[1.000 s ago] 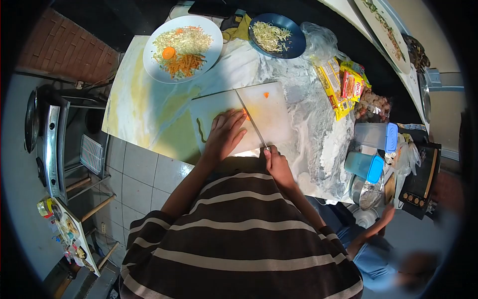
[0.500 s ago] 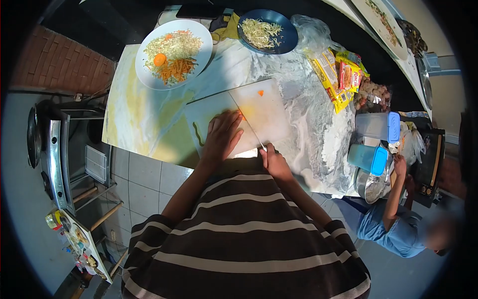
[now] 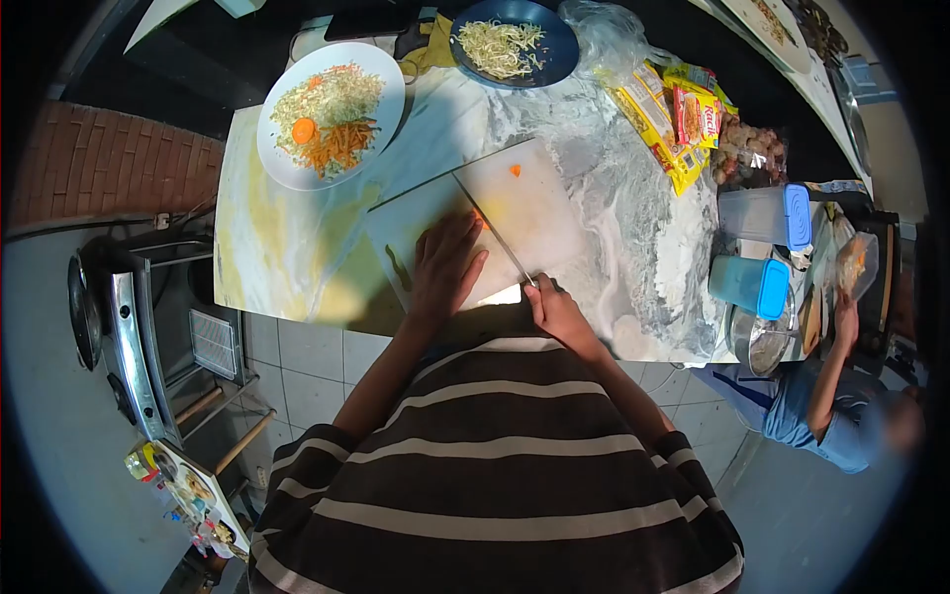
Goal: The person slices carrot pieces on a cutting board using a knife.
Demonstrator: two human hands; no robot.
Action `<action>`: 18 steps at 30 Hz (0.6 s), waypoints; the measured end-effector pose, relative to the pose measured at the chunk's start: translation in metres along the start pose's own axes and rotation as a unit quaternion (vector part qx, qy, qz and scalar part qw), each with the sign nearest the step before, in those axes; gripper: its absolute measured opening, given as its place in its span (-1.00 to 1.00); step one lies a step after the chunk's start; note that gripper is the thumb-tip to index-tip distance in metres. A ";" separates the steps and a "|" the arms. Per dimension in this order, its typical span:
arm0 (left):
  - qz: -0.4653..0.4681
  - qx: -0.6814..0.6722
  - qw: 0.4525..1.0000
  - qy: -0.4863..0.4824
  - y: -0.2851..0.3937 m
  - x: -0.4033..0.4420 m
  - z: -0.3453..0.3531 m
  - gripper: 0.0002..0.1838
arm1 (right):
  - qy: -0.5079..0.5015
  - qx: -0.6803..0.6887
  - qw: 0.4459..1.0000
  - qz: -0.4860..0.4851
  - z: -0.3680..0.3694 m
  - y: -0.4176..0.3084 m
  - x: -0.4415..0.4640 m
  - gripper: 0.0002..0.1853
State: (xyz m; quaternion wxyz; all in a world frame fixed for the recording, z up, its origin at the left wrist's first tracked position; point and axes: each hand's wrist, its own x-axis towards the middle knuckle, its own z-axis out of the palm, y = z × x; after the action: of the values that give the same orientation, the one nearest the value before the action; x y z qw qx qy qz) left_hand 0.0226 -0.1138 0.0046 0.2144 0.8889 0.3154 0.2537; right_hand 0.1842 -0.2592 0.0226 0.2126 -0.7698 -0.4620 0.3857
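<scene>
A long knife [image 3: 495, 231] lies slantwise over the white cutting board [image 3: 549, 213], and my right hand [image 3: 561, 310] is closed around its handle. My left hand [image 3: 445, 265] presses down on the board to the left of the blade, its fingers close together over a piece of carrot [image 3: 479, 217]. Only a sliver of that orange piece shows, beside the fingertips; the rest is hidden. Farther up the board sits a small carrot bit [image 3: 515, 170]. A thin green strip [image 3: 398, 267] rests on the board's left part.
A white plate [image 3: 272, 148] of shredded vegetables stands at the back left, a dark bowl [image 3: 564, 49] of bean sprouts behind. Yellow packets [image 3: 658, 124], a clear container [image 3: 757, 213] and a blue-lidded container [image 3: 742, 285] line the right. A co-worker's hand [image 3: 846, 312] holds a clear bag.
The view has shifted slightly. My hands stay at the board, and the knife remains beside my left fingers. The co-worker's hand now holds up a clear bag with orange contents.
</scene>
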 end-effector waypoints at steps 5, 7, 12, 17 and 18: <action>-0.013 -0.078 0.993 0.084 0.001 0.032 -0.014 -0.39 | 0.006 -0.021 0.999 0.026 -0.004 -0.009 -0.003 -0.63; -0.004 -0.062 0.995 0.082 0.005 0.070 -0.035 -0.38 | -0.008 -0.012 0.999 0.036 -0.005 -0.011 -0.003 -0.62; 0.140 -0.131 0.980 0.051 0.003 0.148 -0.043 -0.42 | -0.008 -0.023 0.999 0.041 -0.007 -0.013 -0.003 -0.62; 0.216 -0.103 0.970 -0.040 0.016 0.175 -0.038 -0.42 | -0.008 -0.029 0.998 0.054 -0.009 -0.020 -0.005 -0.62; 0.232 -0.087 0.968 -0.047 0.019 0.175 -0.037 -0.39 | -0.006 -0.026 0.998 0.053 -0.009 -0.020 -0.006 -0.62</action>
State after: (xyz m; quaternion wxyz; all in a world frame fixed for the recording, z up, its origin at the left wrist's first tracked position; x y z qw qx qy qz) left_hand 0.1273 -0.0017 0.0995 0.2411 0.9266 0.0662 0.2808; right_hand 0.1787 -0.2542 0.0446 0.1693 -0.7962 -0.4317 0.3886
